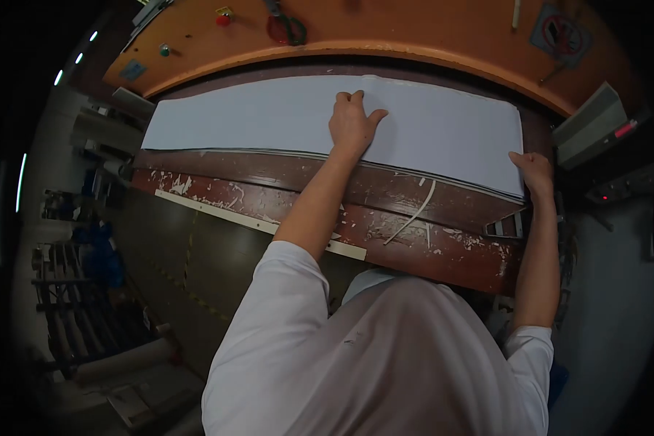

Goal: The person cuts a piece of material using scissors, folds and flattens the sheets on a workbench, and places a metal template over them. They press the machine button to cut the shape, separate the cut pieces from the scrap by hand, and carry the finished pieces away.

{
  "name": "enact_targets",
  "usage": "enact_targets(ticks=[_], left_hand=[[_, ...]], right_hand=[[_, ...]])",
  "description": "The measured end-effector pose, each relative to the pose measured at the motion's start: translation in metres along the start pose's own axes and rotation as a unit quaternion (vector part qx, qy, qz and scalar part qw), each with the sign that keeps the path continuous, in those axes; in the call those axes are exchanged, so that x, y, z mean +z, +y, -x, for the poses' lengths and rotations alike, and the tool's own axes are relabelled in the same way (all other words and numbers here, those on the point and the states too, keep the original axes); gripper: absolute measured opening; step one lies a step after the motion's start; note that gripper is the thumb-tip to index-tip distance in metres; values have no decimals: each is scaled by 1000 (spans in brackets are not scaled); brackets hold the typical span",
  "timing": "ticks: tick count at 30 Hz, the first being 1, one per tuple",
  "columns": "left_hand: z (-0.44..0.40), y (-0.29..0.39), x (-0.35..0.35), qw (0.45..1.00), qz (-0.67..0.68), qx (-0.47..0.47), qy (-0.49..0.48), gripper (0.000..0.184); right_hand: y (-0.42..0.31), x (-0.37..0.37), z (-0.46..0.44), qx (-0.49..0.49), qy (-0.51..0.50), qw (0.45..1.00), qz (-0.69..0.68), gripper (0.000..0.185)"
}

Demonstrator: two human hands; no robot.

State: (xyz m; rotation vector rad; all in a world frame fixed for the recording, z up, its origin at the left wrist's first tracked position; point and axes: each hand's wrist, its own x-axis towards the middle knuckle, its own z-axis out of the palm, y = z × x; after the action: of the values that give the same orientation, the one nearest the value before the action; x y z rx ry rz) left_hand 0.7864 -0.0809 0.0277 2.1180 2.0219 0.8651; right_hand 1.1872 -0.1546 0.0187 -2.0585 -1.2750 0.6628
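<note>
- One sheet (254,112) runs lengthwise left to right.
- My left hand (351,125) rests midway along, spread apart.
- My right hand (536,174) meets its right end; clamped, I can't tell.

Wall behind, room leftward

An orange panel (407,29) rises beyond the white sheet (232,112), blocking the far side. A hand could sweep across the sheet left of the left hand (350,125); at its right end, the right hand (536,174) (thumb pointing inward) bars the way.
</note>
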Motion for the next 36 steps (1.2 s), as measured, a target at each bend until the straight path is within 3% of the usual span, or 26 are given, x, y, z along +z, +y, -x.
enact_targets(ticks=[3,7,9,12,15,18,19,22,24,28,30,36], left_hand=[[9,2,3,992,-58,74,80,48],[1,-10,33,943,-90,274,166,34],[-4,-18,46,963,33,257,73,28],[6,-3,20,970,80,225,36,23],[12,5,9,972,51,224,50,23],[12,5,17,950,45,292,97,22],[10,6,23,946,13,318,68,22],[18,19,53,954,52,294,-14,26],[33,45,39,945,108,305,-43,38],[57,89,36,905,74,392,-144,72],[64,102,33,889,37,422,-175,79],[67,106,41,877,-74,451,-148,75]], right_hand=[[1,-1,0,13,-7,1000,-13,36],[11,-3,-6,7,-15,1000,-13,37],[16,1,-10,-8,-15,1000,-17,38],[33,4,-22,-9,-23,999,-38,38],[33,3,-24,-19,-24,999,-17,38],[34,5,-29,-28,-24,999,-18,38],[31,5,-28,-24,-26,999,-15,38],[36,5,-28,-16,-21,999,-27,36],[18,3,-12,-1,-17,999,-51,37],[-6,-4,5,-10,-5,1000,17,36],[-7,-4,6,6,-4,1000,8,35],[-2,-3,-2,19,-33,998,44,38]])
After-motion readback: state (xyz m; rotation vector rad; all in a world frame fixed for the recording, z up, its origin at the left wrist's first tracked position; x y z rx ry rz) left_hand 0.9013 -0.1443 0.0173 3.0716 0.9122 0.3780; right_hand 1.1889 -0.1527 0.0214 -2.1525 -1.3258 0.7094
